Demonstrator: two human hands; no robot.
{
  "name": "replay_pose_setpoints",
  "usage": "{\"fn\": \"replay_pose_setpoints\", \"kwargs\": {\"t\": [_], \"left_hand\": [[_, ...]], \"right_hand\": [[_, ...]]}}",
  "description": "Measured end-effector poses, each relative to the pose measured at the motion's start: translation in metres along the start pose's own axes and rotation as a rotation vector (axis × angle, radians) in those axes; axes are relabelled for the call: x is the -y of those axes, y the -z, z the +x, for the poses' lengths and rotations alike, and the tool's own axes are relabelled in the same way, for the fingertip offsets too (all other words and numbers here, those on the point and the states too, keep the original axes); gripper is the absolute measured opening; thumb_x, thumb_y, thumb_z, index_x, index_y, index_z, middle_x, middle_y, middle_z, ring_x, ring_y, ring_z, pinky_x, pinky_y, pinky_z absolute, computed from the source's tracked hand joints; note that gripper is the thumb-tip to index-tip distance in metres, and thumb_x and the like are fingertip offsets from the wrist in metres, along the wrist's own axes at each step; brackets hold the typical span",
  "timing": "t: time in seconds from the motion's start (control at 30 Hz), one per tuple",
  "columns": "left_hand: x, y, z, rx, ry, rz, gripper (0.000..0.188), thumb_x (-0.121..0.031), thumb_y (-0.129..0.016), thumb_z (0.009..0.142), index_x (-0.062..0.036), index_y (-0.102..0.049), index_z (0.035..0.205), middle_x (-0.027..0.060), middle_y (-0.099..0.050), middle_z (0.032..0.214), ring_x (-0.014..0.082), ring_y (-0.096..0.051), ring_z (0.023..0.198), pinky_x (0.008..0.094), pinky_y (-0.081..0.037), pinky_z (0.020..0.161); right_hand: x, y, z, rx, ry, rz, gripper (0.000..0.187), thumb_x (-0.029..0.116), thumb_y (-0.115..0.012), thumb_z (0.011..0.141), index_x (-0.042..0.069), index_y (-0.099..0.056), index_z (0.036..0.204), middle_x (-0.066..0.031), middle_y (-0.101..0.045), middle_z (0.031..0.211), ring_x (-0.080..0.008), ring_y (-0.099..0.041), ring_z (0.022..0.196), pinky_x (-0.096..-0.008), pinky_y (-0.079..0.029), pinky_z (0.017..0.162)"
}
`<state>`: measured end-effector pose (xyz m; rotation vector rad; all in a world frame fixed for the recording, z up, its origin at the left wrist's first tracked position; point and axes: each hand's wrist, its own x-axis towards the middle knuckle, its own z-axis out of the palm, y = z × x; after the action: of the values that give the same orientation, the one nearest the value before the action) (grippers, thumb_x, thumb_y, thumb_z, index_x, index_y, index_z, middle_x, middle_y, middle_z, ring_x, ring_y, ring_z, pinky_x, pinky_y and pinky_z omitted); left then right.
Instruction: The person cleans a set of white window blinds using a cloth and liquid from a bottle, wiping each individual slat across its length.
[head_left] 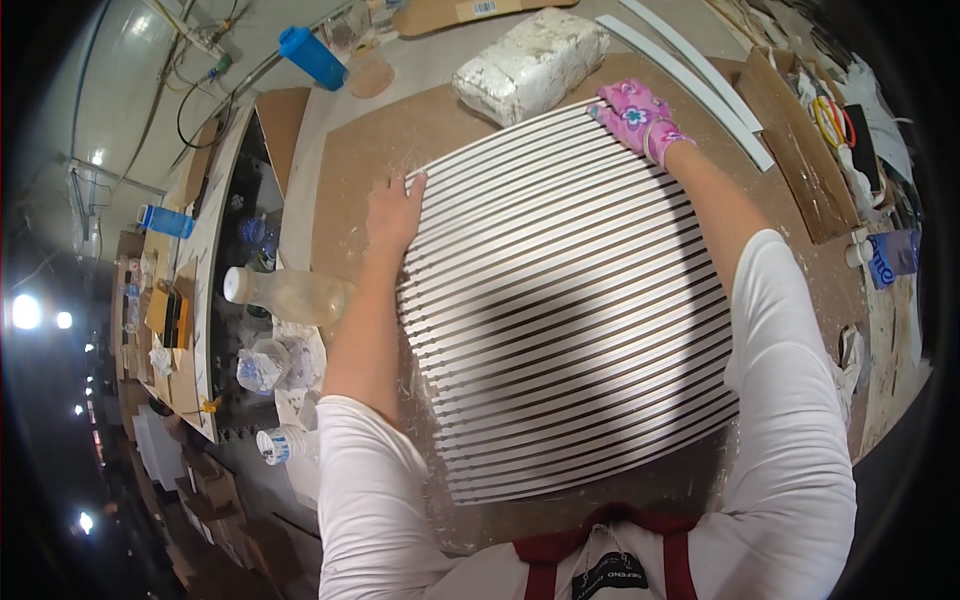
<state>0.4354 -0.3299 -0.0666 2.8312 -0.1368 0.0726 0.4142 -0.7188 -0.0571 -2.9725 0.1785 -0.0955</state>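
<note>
A wide set of thin white strips (pixel 570 300), laid side by side with dark gaps between them, lies in front of me on a brown board. At its far left corner my bare left hand (pixel 395 215) has its fingertips closed at the end of the farthest strip. My right hand (pixel 637 118), in a pink flowered glove, is closed over that strip's other end at the far right corner. Some of the right fingertips are hidden. Shadow from my body falls over the middle and near strips.
Beyond the strips sits a plastic-wrapped white block (pixel 532 65). A blue bottle (pixel 312 57) stands far left, and a cloudy bottle (pixel 290 293) lies beside my left forearm. Loose white strips (pixel 690 90) and a cardboard box of tools (pixel 800 150) are at the right.
</note>
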Motion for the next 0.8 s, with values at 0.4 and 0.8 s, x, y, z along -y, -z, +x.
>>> {"fn": "replay_pose_setpoints", "kwargs": {"t": [0.4,0.8], "left_hand": [[-0.003,-0.031,0.03,-0.012,-0.267,0.199,0.058,-0.054,-0.042,0.095,-0.0096,-0.057,0.129,0.0187,-0.05,0.134,0.0372,-0.047,0.124,0.0486,-0.038,0.104],[-0.02,-0.018,0.034,0.022,-0.155,0.031,0.062,-0.054,-0.034,0.097,-0.0116,-0.045,0.141,0.0134,-0.042,0.146,0.0376,-0.036,0.135,0.0477,-0.032,0.111]], "right_hand": [[-0.044,-0.008,-0.013,-0.017,0.003,-0.006,0.052,0.046,-0.037,0.099,0.016,-0.043,0.141,-0.0137,-0.046,0.142,-0.0321,-0.033,0.138,-0.047,-0.033,0.111],[-0.037,-0.011,-0.004,-0.055,-0.06,-0.131,0.058,0.054,-0.034,0.097,0.023,-0.035,0.147,-0.0075,-0.033,0.153,-0.028,-0.029,0.142,-0.0499,-0.029,0.112]]}}
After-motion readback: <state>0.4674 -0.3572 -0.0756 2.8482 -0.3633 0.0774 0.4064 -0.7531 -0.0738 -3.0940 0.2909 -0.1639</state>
